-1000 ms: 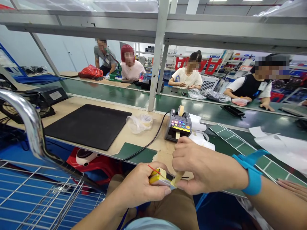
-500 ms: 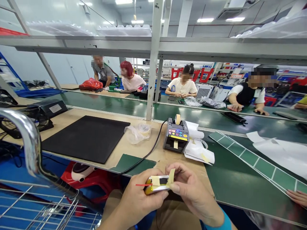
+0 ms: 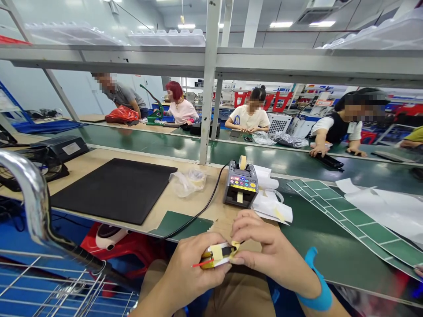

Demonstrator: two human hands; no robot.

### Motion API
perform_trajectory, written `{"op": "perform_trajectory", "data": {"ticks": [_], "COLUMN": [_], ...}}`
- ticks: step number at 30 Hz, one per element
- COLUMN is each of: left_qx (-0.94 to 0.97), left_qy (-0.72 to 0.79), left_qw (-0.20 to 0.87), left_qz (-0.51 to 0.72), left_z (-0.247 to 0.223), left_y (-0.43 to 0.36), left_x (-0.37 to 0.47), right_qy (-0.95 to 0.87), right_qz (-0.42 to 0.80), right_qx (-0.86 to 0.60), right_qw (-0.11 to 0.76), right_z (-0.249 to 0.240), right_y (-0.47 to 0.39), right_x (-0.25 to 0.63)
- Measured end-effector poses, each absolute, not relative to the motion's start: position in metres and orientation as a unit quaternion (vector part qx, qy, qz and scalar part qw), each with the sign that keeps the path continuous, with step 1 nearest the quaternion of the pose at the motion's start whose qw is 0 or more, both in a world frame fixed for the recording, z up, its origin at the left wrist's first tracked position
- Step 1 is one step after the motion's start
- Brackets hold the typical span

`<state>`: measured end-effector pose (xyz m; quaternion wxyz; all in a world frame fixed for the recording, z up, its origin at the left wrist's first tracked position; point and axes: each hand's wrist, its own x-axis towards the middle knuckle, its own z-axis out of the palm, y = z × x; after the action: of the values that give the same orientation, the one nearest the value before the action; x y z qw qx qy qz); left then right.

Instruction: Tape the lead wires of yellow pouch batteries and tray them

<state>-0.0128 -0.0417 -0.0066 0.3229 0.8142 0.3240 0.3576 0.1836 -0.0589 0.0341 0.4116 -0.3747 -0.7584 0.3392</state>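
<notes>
My left hand (image 3: 193,264) grips a small battery pack (image 3: 222,261) with silver and yellow sides, fingers wrapped round it above my lap. A red wire (image 3: 202,263) sticks out of its left end. One piece of cream tape (image 3: 217,252) lies across its top, beside a black patch. At the pack's right end, my right hand (image 3: 261,251) pinches a strip of the same tape (image 3: 235,247), now folded down against the edge. A blue band is on the right wrist. What the right fingertips cover underneath is hidden.
Ahead stands a tape dispenser (image 3: 241,185) with a tape tongue out. Left of it are crumpled plastic (image 3: 188,182) and a black mat (image 3: 115,189). Green label sheets (image 3: 343,207) lie right. A chrome cart handle (image 3: 35,202) rises at left. Several people work across the bench.
The tape strip that stood up at the pack's right end is now bent down over it. My right fingers have shifted with it. At far right, a green sheet has moved apart from another.
</notes>
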Motion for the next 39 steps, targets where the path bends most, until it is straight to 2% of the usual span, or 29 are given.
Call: {"op": "perform_trajectory", "data": {"ticks": [2, 7, 15, 22, 26, 30, 34, 36, 39], "left_qx": [0.815, 0.813, 0.826, 0.817, 0.807, 0.731, 0.637, 0.619, 0.642], "left_qy": [0.319, 0.309, 0.259, 0.267, 0.286, 0.336, 0.360, 0.356, 0.352], "left_qw": [0.332, 0.328, 0.289, 0.291, 0.320, 0.424, 0.548, 0.570, 0.544], "left_qz": [0.352, 0.369, 0.409, 0.421, 0.406, 0.415, 0.405, 0.407, 0.410], "left_z": [-0.007, -0.011, -0.017, -0.023, -0.022, -0.019, -0.023, -0.026, -0.030], "left_y": [-0.042, -0.041, -0.039, -0.038, -0.038, -0.039, -0.042, -0.043, -0.044], "left_x": [-0.013, -0.017, -0.016, -0.017, -0.015, -0.014, -0.013, -0.011, -0.010], "right_qy": [-0.711, -0.612, -0.677, -0.739, -0.763, -0.737, -0.738, -0.772, -0.797], "right_qz": [0.413, 0.550, 0.488, 0.311, 0.257, 0.217, 0.030, -0.044, -0.082], "right_qx": [-0.374, -0.402, -0.351, -0.341, -0.358, -0.444, -0.433, -0.387, -0.352], "right_qw": [0.429, 0.402, 0.425, 0.490, 0.473, 0.461, 0.516, 0.503, 0.484], "right_z": [0.032, 0.021, 0.024, 0.016, 0.016, 0.017, 0.016, 0.017, 0.020], "right_y": [-0.058, -0.056, -0.054, -0.062, -0.064, -0.067, -0.073, -0.075, -0.075], "right_x": [0.182, 0.183, 0.182, 0.172, 0.169, 0.172, 0.178, 0.178, 0.172]}}
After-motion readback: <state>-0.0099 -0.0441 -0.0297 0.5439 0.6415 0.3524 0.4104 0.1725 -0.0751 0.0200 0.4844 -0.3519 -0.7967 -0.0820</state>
